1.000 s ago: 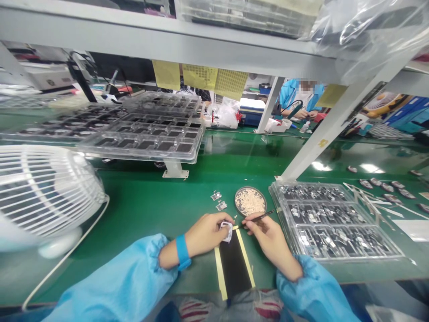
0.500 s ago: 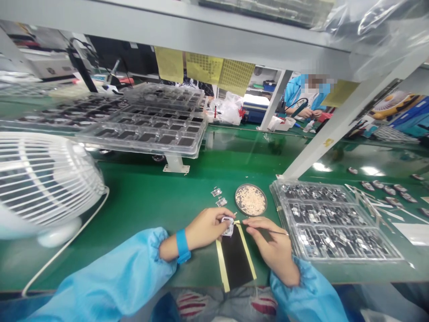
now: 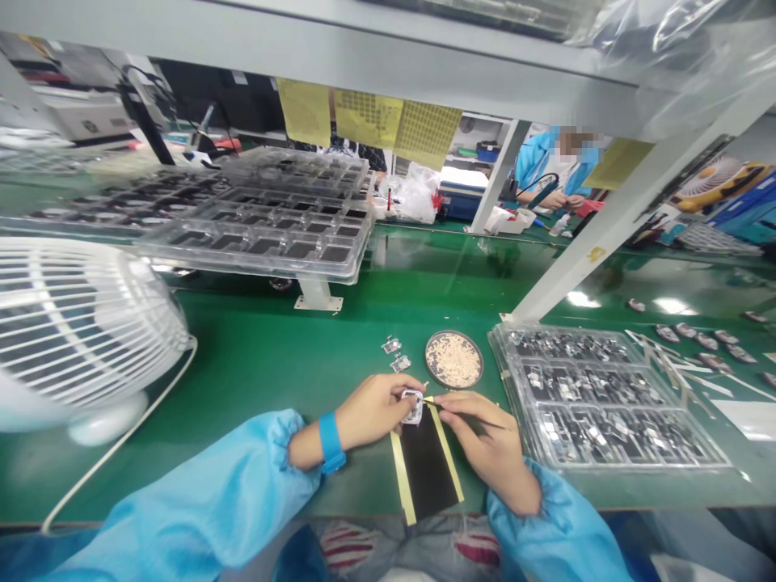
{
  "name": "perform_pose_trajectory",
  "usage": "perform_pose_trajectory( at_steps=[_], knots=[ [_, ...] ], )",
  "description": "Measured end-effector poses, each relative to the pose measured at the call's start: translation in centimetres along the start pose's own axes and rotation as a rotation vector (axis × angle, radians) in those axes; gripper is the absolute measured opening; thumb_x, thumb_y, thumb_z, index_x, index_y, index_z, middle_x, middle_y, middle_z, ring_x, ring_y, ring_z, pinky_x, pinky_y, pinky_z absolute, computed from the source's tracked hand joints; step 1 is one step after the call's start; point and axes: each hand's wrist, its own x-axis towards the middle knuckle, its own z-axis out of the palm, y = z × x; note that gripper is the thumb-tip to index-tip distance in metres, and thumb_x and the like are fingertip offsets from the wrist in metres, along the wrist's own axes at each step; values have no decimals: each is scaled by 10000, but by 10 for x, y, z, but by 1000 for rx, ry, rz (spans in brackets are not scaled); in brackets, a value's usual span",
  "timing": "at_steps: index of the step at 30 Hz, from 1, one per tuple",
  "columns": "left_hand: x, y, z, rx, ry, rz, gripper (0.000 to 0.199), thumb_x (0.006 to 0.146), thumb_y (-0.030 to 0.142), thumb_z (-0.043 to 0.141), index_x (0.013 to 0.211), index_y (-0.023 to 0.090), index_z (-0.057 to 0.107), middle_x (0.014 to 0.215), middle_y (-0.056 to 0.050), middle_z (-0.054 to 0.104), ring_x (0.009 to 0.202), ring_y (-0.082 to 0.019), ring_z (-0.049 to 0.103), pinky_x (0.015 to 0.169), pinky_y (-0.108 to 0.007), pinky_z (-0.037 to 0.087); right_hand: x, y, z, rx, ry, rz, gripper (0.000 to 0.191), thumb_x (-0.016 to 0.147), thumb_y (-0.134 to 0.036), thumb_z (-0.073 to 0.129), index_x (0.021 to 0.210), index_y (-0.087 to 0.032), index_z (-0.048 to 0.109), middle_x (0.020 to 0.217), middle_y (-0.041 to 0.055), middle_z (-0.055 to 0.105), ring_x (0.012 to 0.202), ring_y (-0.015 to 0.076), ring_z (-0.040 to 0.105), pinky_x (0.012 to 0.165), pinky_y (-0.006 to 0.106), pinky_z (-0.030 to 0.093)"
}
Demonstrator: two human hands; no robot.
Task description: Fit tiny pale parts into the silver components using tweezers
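From the head camera we see our left hand (image 3: pixel 373 410) pinching a small white-framed metal part (image 3: pixel 413 406) over the top end of the black strip with yellow edges (image 3: pixel 428 465), while our right hand (image 3: pixel 485 440) is closed narrowly on thin tweezers (image 3: pixel 470 414) whose tip touches that part. We judge that a slip of the tip could scratch the part or flick it onto the green mat (image 3: pixel 272 364) among the two loose metal pieces (image 3: pixel 395 355). A stray elbow could also nudge the round dish of tiny pale bits (image 3: pixel 453 360) or the clear parts tray (image 3: pixel 600 396) just beside our right hand.

Both arms wear loose, light blue sleeves gathered by elastic cuffs at the wrists. A bright blue wristband (image 3: pixel 331 444) circles the left wrist. The left hand (image 3: pixel 373 411) and right hand (image 3: pixel 488 440) are bare.
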Motion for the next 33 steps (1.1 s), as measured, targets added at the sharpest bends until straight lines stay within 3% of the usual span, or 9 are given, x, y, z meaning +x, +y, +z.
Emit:
perform_pose_trajectory(
  at_steps=[12,23,28,33],
  knots=[
    [-2,11,0,-117,-7,-19,406,888,370,624,1206,130,700,814,-75,718,612,-181,669,535,-255,561,-2,-5,-7,-56,10,99,99,914,-193,675,993,-246,703,965,39,759,948,217,715,891,364,568],
    [-6,18,-3,-156,-14,-24,449,880,406,645,1214,114,714,908,-106,760,633,-186,662,605,-282,543,-3,-1,-5,80,-43,214,66,919,-221,682,966,-251,717,968,24,768,946,201,728,893,344,577],
    [-6,33,-9,-260,-34,-41,402,842,362,684,1146,105,744,732,-64,741,541,-141,623,546,-230,485,-9,0,-5,182,48,203,35,918,-196,683,940,-224,678,956,56,766,939,217,734,861,380,602],
    [-7,40,-10,-489,-85,-190,374,808,301,686,1126,106,717,751,-91,742,510,-134,667,363,-154,273,-16,-4,-5,193,187,19,161,883,-97,698,926,-229,616,991,69,763,947,239,736,819,431,620]
  ],
)
